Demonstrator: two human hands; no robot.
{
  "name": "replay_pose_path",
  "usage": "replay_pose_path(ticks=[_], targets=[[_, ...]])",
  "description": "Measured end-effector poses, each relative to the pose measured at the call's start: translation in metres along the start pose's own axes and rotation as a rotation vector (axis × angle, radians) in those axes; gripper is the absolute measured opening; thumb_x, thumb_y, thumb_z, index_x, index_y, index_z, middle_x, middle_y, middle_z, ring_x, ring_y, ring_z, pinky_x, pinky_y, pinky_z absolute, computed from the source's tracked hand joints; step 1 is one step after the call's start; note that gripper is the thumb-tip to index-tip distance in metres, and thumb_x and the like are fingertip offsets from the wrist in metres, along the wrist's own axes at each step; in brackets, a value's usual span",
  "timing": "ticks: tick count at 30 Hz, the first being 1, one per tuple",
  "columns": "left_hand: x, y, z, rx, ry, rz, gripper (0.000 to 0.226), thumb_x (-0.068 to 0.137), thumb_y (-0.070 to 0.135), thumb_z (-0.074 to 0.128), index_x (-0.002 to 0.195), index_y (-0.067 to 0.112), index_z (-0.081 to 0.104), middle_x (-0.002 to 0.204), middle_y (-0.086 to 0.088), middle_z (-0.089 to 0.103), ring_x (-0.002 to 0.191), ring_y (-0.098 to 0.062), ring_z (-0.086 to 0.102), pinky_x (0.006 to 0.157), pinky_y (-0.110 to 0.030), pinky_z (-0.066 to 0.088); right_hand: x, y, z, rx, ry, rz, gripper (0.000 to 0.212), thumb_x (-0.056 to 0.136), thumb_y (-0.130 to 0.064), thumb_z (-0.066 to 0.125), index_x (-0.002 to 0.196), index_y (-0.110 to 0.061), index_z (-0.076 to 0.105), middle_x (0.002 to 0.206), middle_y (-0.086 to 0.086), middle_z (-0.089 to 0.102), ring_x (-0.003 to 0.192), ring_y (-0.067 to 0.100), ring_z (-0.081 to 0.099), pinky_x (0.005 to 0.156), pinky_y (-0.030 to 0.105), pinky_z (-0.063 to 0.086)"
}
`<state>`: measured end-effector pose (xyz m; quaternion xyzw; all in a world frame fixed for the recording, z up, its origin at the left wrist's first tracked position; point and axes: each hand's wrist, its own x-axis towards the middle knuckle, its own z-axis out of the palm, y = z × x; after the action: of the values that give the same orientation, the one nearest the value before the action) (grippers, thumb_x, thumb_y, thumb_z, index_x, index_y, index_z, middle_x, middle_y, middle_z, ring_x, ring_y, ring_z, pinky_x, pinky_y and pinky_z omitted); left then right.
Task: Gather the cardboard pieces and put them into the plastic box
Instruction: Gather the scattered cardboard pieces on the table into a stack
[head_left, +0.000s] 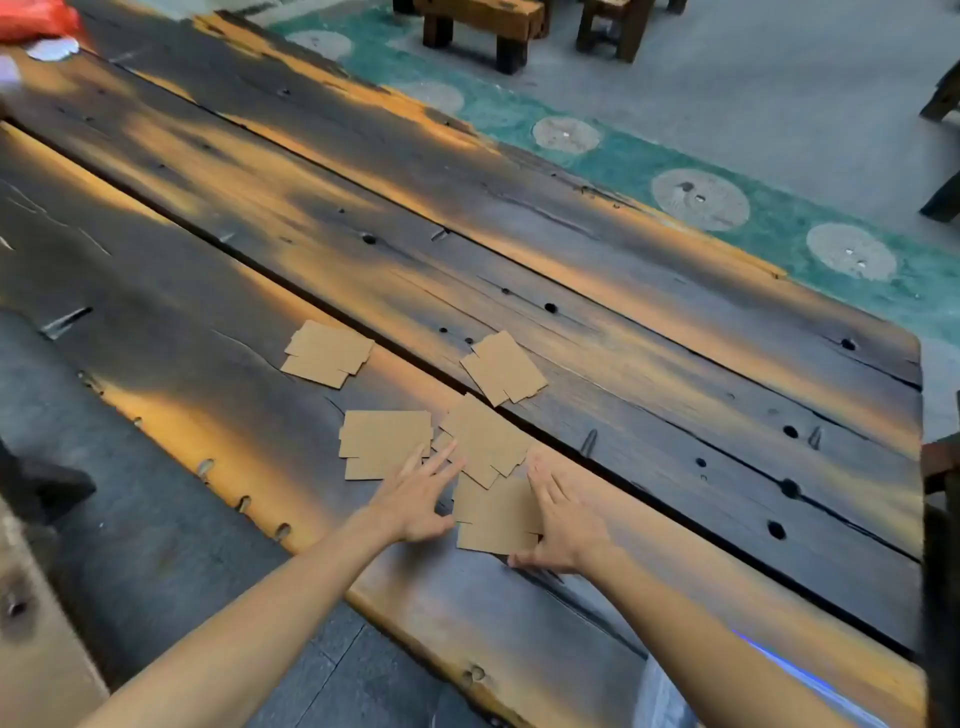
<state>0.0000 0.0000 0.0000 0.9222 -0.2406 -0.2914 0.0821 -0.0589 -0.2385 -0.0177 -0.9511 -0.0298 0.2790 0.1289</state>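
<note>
Several small stacks of brown cardboard pieces lie on a dark wooden table (519, 249). The nearest stack (493, 514) sits between my hands. My left hand (421, 493) rests flat at its left edge, fingers spread and touching a second stack (485, 441) just beyond. My right hand (561, 525) presses against the near stack's right side, thumb under its front corner. Another stack (382, 441) lies left of my left hand, and two more lie farther away, one at the left (327, 353) and one at the right (504, 366). No plastic box is in view.
The table's near edge runs diagonally, with grey floor (156, 519) below it. A red object (36, 18) and something white (52, 49) sit at the far left corner. Wooden benches (483, 26) stand on the floor beyond the table.
</note>
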Motion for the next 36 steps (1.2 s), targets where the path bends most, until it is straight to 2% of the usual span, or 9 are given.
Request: replay_pose_path(ticks=[7, 13, 19, 24, 26, 29, 31, 34, 36], targets=[[0.024, 0.006, 0.034, 0.029, -0.052, 0.03, 0.105, 0.082, 0.044, 0.067, 0.162, 0.026, 0.001, 0.171, 0.004, -0.009, 0.156, -0.032, -0.011, 0.125, -0.047, 0.015, 0.022, 0.011, 0.029, -0.126, -0.053, -0.072, 0.131, 0.074, -0.068, 0.073, 0.162, -0.019, -0.011, 0.172, -0.001, -0.01, 0.158, 0.018, -0.006, 0.128, 0.04, 0.011], [0.032, 0.003, 0.052, 0.074, -0.09, 0.065, 0.107, 0.082, 0.043, 0.072, 0.162, 0.027, 0.003, 0.171, 0.006, -0.01, 0.157, -0.025, -0.009, 0.125, -0.051, 0.001, 0.022, 0.019, 0.044, -0.088, -0.05, -0.105, 0.102, 0.087, -0.055, 0.066, 0.163, -0.028, 0.003, 0.172, -0.003, -0.006, 0.158, 0.018, 0.0, 0.121, 0.045, 0.031], [0.035, 0.006, 0.065, 0.052, -0.072, 0.116, 0.091, 0.086, 0.028, 0.068, 0.161, 0.022, 0.017, 0.172, 0.006, -0.004, 0.157, -0.022, -0.01, 0.125, -0.045, -0.002, 0.026, 0.021, 0.036, -0.099, -0.031, -0.14, 0.087, 0.086, -0.053, 0.067, 0.158, -0.032, 0.023, 0.171, 0.002, 0.007, 0.155, 0.025, 0.015, 0.106, 0.045, 0.05], [0.03, 0.005, 0.073, 0.002, -0.053, 0.13, 0.088, 0.089, 0.012, 0.059, 0.162, 0.02, 0.011, 0.172, 0.008, 0.0, 0.157, -0.019, -0.01, 0.125, -0.041, -0.002, 0.025, 0.021, 0.033, -0.159, -0.067, -0.202, 0.077, 0.089, -0.049, 0.06, 0.157, -0.03, 0.028, 0.169, 0.008, 0.014, 0.156, 0.029, 0.013, 0.103, 0.046, 0.052], [0.029, 0.0, 0.074, -0.019, -0.037, 0.151, 0.089, 0.088, 0.006, 0.055, 0.162, 0.022, 0.008, 0.171, 0.01, 0.0, 0.157, -0.018, -0.009, 0.125, -0.039, -0.003, 0.022, 0.023, 0.029, -0.133, -0.06, -0.253, 0.069, 0.09, -0.047, 0.056, 0.153, -0.029, 0.039, 0.166, 0.01, 0.028, 0.153, 0.032, 0.024, 0.106, 0.046, 0.05], [0.029, -0.01, 0.072, -0.072, 0.026, 0.193, 0.085, 0.09, -0.004, 0.048, 0.162, 0.024, 0.013, 0.171, 0.011, 0.007, 0.157, -0.017, -0.003, 0.124, -0.037, -0.003, 0.013, 0.027, 0.022, -0.03, 0.053, -0.354, 0.053, 0.086, -0.04, 0.06, 0.136, -0.021, 0.065, 0.145, 0.013, 0.059, 0.135, 0.034, 0.054, 0.1, 0.046, 0.055], [0.03, -0.016, 0.068, -0.133, 0.083, 0.219, 0.076, 0.093, -0.008, 0.043, 0.16, 0.023, 0.024, 0.169, 0.011, 0.019, 0.157, -0.017, 0.005, 0.125, -0.037, 0.001, 0.008, 0.028, 0.018, 0.035, 0.151, -0.365, 0.045, 0.083, -0.036, 0.065, 0.124, -0.019, 0.074, 0.133, 0.01, 0.069, 0.121, 0.029, 0.067, 0.092, 0.043, 0.06], [0.033, -0.024, 0.058, -0.225, 0.153, 0.239, 0.065, 0.096, -0.01, 0.043, 0.153, 0.02, 0.042, 0.162, 0.008, 0.038, 0.154, -0.016, 0.022, 0.126, -0.038, 0.011, 0.006, 0.025, 0.014, 0.1, 0.289, -0.394, 0.032, 0.084, -0.028, 0.073, 0.113, -0.018, 0.08, 0.119, 0.004, 0.076, 0.099, 0.024, 0.076, 0.077, 0.035, 0.064], [0.035, -0.028, 0.05, -0.29, 0.188, 0.225, 0.056, 0.098, -0.008, 0.044, 0.146, 0.018, 0.054, 0.154, 0.006, 0.049, 0.149, -0.016, 0.036, 0.126, -0.039, 0.021, 0.006, 0.022, 0.012, 0.13, 0.39, -0.407, 0.027, 0.086, -0.02, 0.077, 0.112, -0.015, 0.08, 0.115, 0.004, 0.078, 0.097, 0.023, 0.076, 0.078, 0.036, 0.064]])
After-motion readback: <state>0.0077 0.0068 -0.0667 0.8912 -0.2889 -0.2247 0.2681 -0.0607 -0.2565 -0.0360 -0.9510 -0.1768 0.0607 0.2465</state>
